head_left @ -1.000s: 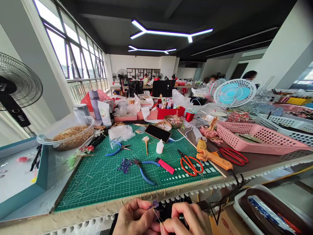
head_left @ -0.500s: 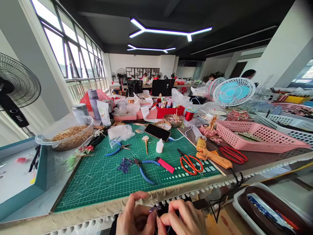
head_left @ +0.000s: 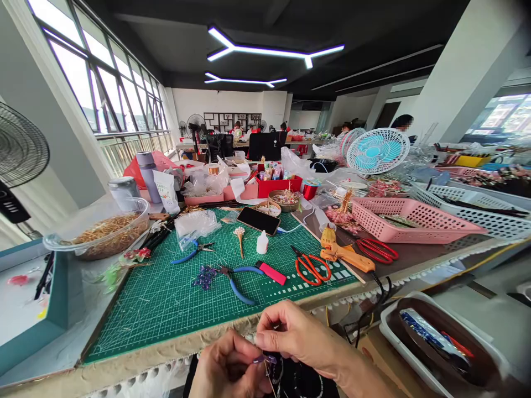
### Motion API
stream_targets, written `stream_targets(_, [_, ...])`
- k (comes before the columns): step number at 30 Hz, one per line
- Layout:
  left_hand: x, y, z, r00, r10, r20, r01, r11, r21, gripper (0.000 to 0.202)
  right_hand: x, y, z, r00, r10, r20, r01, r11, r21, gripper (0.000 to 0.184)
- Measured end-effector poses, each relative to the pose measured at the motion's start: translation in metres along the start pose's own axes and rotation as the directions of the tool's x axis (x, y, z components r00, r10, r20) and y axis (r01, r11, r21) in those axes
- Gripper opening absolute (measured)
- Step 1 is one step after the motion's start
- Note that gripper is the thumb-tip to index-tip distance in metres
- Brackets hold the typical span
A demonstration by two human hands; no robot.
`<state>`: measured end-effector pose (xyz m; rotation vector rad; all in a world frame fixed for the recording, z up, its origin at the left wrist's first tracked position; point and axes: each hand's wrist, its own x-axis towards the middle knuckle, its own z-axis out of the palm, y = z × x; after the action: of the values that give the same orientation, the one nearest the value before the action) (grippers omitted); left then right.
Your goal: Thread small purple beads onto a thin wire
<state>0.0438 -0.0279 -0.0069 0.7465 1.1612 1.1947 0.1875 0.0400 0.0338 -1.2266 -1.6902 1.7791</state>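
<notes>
Low in the head view, my left hand (head_left: pixel 226 367) and my right hand (head_left: pixel 298 337) meet over a small purple beaded piece (head_left: pixel 264 360) on a thin wire stem. Both hands pinch it between fingertips, with my right hand higher and reaching across. Beneath them lies a dark cloth (head_left: pixel 301 381) with pale stitching or beads. On the green cutting mat (head_left: pixel 153 315), blue-handled pliers (head_left: pixel 236 282) and a loose cluster of purple beads (head_left: pixel 205 277) are the nearest tools, out of reach of my fingertips. The beads' wire ends are partly hidden by my fingers.
Orange scissors (head_left: pixel 311 268), a glue gun (head_left: pixel 342 257) and a pink mesh tray (head_left: pixel 415 224) stand to the right. A bowl of straw-like fibre (head_left: pixel 112 235) sits at the left. A white basket (head_left: pixel 440 342) sits low at the right.
My right hand has risen and now reaches over the purple piece from above. The whole scene has shifted left and slightly up as my head turned.
</notes>
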Motion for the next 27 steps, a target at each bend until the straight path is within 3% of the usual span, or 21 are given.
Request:
stream_targets(5, [0.000,0.006,0.000,0.995,-0.042,0.086,0.041,0.999,0.009,0.038,0.009,0.004,0.007,0.996,-0.056,-0.063,0.071,0.959,0.274,0.033])
stream_targets(9, [0.001,0.008,0.000,0.984,-0.068,0.167,0.068,0.998,0.004,0.038,0.021,0.001,0.006,0.982,-0.096,-0.160,0.172,0.794,0.584,0.048])
stream_targets(13, [0.000,0.009,-0.001,0.971,-0.094,0.221,0.100,0.995,-0.015,0.037,0.031,-0.002,0.008,0.992,-0.106,-0.072,0.124,0.654,0.746,0.053])
stream_targets(19, [-0.002,0.012,-0.001,0.968,-0.103,0.230,0.114,0.993,-0.036,0.040,0.038,-0.002,0.011,0.977,-0.164,-0.135,0.207,0.595,0.776,0.051])
stream_targets(27, [-0.002,0.010,-0.001,0.970,-0.117,0.212,0.125,0.992,-0.023,0.042,0.045,0.004,0.004,0.942,-0.218,-0.254,0.334,0.662,0.671,0.047])
